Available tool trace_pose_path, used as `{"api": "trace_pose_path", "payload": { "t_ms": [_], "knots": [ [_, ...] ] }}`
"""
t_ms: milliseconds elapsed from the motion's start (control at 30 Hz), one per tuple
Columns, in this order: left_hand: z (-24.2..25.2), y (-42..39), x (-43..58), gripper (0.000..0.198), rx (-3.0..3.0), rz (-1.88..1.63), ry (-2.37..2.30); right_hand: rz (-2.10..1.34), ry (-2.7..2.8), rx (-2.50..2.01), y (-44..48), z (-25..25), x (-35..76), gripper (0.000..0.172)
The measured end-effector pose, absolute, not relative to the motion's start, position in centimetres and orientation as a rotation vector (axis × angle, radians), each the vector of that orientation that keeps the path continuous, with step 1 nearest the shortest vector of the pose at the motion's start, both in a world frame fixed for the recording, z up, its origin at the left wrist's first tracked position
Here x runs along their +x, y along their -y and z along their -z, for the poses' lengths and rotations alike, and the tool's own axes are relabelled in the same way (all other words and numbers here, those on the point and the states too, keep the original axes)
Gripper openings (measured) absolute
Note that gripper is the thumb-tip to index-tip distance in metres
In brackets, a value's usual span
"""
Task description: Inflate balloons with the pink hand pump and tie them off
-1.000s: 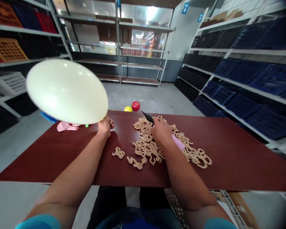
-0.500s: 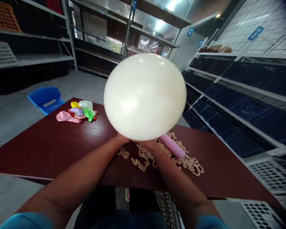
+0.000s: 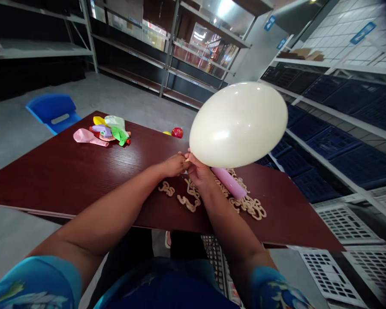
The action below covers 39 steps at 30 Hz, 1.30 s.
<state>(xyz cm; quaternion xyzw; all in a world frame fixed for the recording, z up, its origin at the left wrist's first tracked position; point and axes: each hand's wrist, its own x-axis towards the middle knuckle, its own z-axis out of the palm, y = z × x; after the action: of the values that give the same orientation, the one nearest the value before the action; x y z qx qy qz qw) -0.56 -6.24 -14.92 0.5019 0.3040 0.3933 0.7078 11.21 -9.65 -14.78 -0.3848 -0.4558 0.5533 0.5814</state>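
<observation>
An inflated cream balloon leans to the right above the dark red table. My left hand and my right hand meet at its neck, both pinched shut on it. Just under the hands lies a heap of tan squiggly strings, with a pink pump resting across it.
A small pile of flat coloured balloons lies at the table's far left. A blue chair stands behind it. A red ball and a yellow one rest on the floor past the table. Shelves with crates line both sides; white crates sit at the lower right.
The balloon swung from the left, across the middle, to the right. My right hand left the string heap and joined the left at the balloon's neck. The view turned left.
</observation>
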Motion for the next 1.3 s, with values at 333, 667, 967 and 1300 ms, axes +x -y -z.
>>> {"api": "trace_pose_path", "payload": {
  "t_ms": [333,667,967,1300],
  "knots": [
    [14.1,7.7,0.1,0.028,1.264,-0.783,-0.447,-1.391,0.978,-0.932,9.6,14.7,12.7,0.035],
    [14.3,6.1,-0.5,0.023,0.658,-0.867,-0.437,-1.162,1.453,-1.154,10.5,14.1,13.4,0.033],
    [14.7,4.0,-2.3,0.016,0.395,-1.019,-0.327,-0.496,2.542,-1.591,11.6,13.1,15.4,0.01],
    [15.1,4.0,-2.4,0.016,0.492,-0.948,-0.328,-0.944,1.405,-1.17,11.3,12.1,14.6,0.022]
  ]
}}
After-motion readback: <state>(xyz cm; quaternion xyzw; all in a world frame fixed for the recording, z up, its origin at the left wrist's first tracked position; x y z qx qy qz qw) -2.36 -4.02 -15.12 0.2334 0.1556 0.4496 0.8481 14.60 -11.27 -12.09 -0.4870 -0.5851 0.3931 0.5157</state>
